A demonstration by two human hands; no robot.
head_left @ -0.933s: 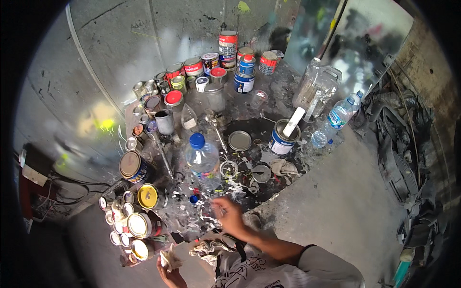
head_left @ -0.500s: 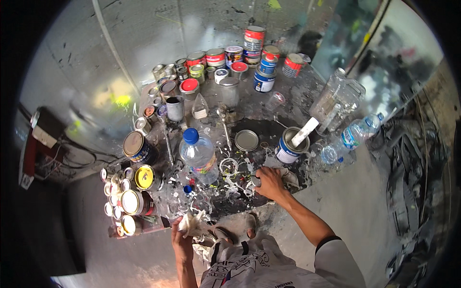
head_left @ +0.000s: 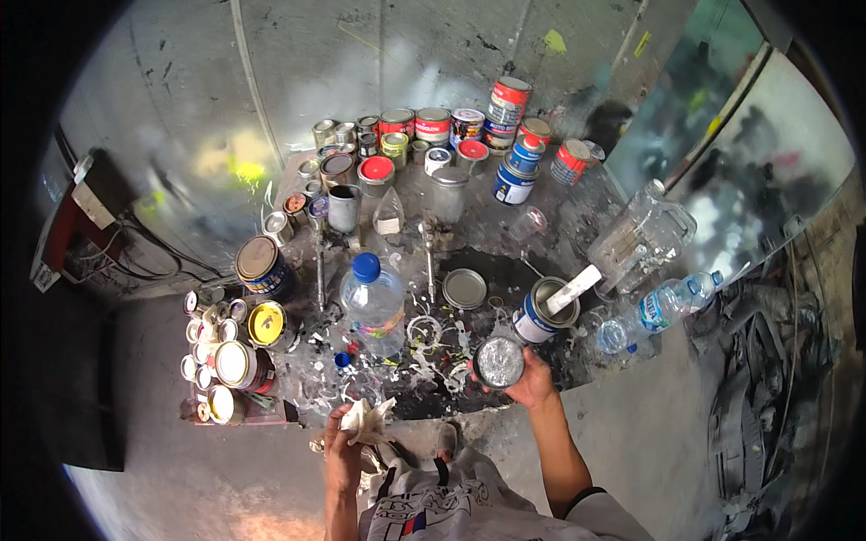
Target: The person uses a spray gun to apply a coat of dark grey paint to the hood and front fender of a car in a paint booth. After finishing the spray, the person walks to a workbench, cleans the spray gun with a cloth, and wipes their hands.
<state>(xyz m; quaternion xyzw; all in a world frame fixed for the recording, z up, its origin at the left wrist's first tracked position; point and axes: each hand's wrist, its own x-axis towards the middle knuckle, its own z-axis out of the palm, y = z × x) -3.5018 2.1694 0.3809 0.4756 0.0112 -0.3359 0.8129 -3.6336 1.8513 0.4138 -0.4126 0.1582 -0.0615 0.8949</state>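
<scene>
My right hand point(head_left: 536, 379) is wrapped round a small round cup point(head_left: 499, 362), held over the front of the table. The cup tips toward me, showing a mottled silvery-grey face inside a dark rim. Near the front edge, my left hand point(head_left: 340, 451) pinches a crumpled off-white rag point(head_left: 367, 421). Just beyond the cup stands an open blue-and-white paint can point(head_left: 538, 317), a white stick point(head_left: 575, 288) slanting out of its mouth. A loose round metal lid point(head_left: 465, 288) lies to the left of that can. The cup hides part of the tabletop.
A clear bottle with a blue cap point(head_left: 372, 307) stands mid-table. Spray guns point(head_left: 429, 263) stand behind it. Paint cans point(head_left: 433, 126) crowd the back; more point(head_left: 236, 363) line the left edge. A clear jug point(head_left: 631, 239) and water bottle point(head_left: 663, 308) lie at right.
My right hand has lifted the cup from the tabletop, turning its silvery face toward me. My left hand still holds the rag, slightly shifted. The whole view has shifted.
</scene>
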